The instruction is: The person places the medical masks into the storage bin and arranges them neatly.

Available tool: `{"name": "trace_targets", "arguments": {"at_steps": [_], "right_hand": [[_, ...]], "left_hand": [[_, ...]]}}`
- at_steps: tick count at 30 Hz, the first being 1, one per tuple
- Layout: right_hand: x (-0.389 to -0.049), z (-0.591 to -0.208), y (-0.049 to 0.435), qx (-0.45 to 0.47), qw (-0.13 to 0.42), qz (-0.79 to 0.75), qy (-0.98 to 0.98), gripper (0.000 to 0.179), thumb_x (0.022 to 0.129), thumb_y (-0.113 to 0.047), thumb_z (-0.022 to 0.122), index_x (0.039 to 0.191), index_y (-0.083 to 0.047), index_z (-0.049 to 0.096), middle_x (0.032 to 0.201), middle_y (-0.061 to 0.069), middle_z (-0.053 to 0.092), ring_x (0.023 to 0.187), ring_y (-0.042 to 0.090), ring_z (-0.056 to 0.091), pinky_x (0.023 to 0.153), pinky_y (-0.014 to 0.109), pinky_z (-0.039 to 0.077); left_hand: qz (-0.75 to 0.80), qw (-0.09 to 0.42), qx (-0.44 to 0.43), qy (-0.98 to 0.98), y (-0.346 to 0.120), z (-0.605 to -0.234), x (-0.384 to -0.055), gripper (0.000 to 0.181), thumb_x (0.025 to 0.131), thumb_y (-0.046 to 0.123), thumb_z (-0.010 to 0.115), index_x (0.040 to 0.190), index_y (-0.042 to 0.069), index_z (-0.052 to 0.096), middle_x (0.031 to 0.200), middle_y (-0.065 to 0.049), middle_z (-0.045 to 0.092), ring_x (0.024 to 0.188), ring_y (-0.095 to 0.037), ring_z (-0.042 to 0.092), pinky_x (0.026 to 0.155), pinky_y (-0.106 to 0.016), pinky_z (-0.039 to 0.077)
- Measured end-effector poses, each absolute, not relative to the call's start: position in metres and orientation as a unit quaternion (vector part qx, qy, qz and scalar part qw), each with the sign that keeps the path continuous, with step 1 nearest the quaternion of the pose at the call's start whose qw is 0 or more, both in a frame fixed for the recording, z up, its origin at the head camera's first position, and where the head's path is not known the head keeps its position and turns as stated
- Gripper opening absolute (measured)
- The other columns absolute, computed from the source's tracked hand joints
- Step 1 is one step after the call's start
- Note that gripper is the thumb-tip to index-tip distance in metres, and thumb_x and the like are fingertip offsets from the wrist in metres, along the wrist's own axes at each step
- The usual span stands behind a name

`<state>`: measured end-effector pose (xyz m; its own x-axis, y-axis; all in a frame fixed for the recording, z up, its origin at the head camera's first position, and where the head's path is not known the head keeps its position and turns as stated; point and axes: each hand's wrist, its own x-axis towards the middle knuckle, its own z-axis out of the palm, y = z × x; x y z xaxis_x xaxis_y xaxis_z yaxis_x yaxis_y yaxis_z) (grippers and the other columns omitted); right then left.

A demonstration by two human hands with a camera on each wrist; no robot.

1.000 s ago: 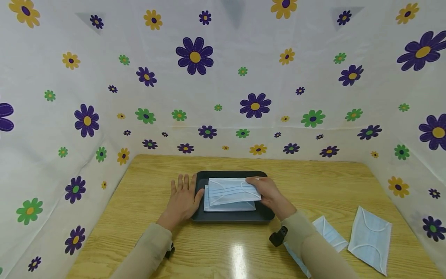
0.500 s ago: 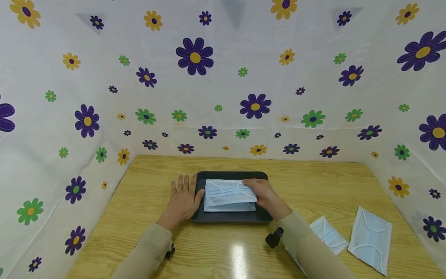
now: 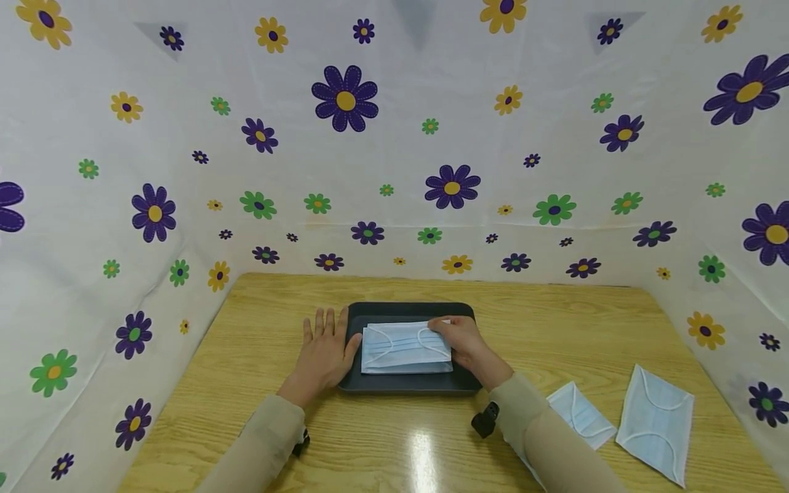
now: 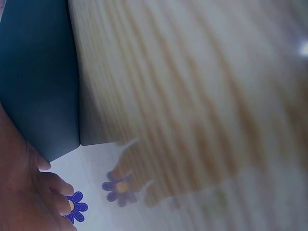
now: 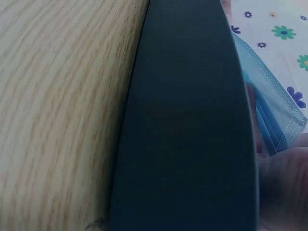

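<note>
A dark shallow tray (image 3: 409, 383) stands on the wooden table, with light blue face masks stacked in it. My right hand (image 3: 465, 340) pinches the top face mask (image 3: 403, 344) by its right end, over another mask (image 3: 376, 370) lying in the tray. In the right wrist view the held mask (image 5: 274, 96) shows beyond the tray's dark wall (image 5: 187, 115), partly hidden by it. My left hand (image 3: 323, 352) lies flat with fingers spread at the tray's left edge, its thumb on the rim. The left wrist view shows that hand (image 4: 29, 192) beside the tray wall (image 4: 41, 82).
Loose face masks lie at the right: one (image 3: 656, 424) in full view, another (image 3: 582, 414) beside my right sleeve, and what looks like one more partly under that forearm. A white flowered cloth (image 3: 394, 157) encloses the table's back and sides.
My right hand has moved slightly left and lowered its mask, which now lines up closely over the mask in the tray. The left hand has stayed in place.
</note>
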<state>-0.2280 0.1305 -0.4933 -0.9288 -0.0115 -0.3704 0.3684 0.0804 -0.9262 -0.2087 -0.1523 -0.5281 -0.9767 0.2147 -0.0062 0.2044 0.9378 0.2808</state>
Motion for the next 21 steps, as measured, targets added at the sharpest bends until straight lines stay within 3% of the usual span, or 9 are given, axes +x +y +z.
{"name": "trace_targets", "arguments": {"at_steps": [5, 14, 21], "right_hand": [[-0.2289, -0.4922, 0.1308, 0.121, 0.144, -0.644, 0.742, 0.032, 0.102, -0.008, 0.065, 0.124, 0.014, 0.069, 0.138, 0.032, 0.061, 0.108, 0.024, 0.066, 0.082, 0.031, 0.06], [-0.2346, -0.4949, 0.1306, 0.116, 0.144, -0.621, 0.762, 0.03, 0.1, -0.01, 0.068, 0.121, 0.011, 0.073, 0.136, 0.028, 0.064, 0.101, 0.019, 0.065, 0.076, 0.025, 0.057], [-0.2374, -0.4957, 0.1311, 0.112, 0.149, -0.606, 0.773, 0.031, 0.1, -0.011, 0.068, 0.122, 0.01, 0.073, 0.144, 0.029, 0.059, 0.118, 0.026, 0.061, 0.088, 0.029, 0.057]], "left_hand": [[0.138, 0.017, 0.106, 0.985, -0.1528, -0.5285, -0.2089, 0.075, 0.113, 0.055, 0.027, 0.17, 0.007, 0.015, 0.172, -0.03, 0.019, 0.163, -0.049, 0.009, 0.129, -0.069, 0.003], [0.138, 0.02, 0.108, 0.984, -0.1528, -0.528, -0.2089, 0.075, 0.113, 0.054, 0.027, 0.17, 0.007, 0.014, 0.172, -0.03, 0.019, 0.163, -0.049, 0.008, 0.129, -0.069, 0.002], [0.137, 0.021, 0.108, 0.984, -0.1529, -0.53, -0.2092, 0.075, 0.113, 0.054, 0.028, 0.17, 0.008, 0.014, 0.172, -0.03, 0.019, 0.162, -0.049, 0.009, 0.129, -0.069, 0.003]]}}
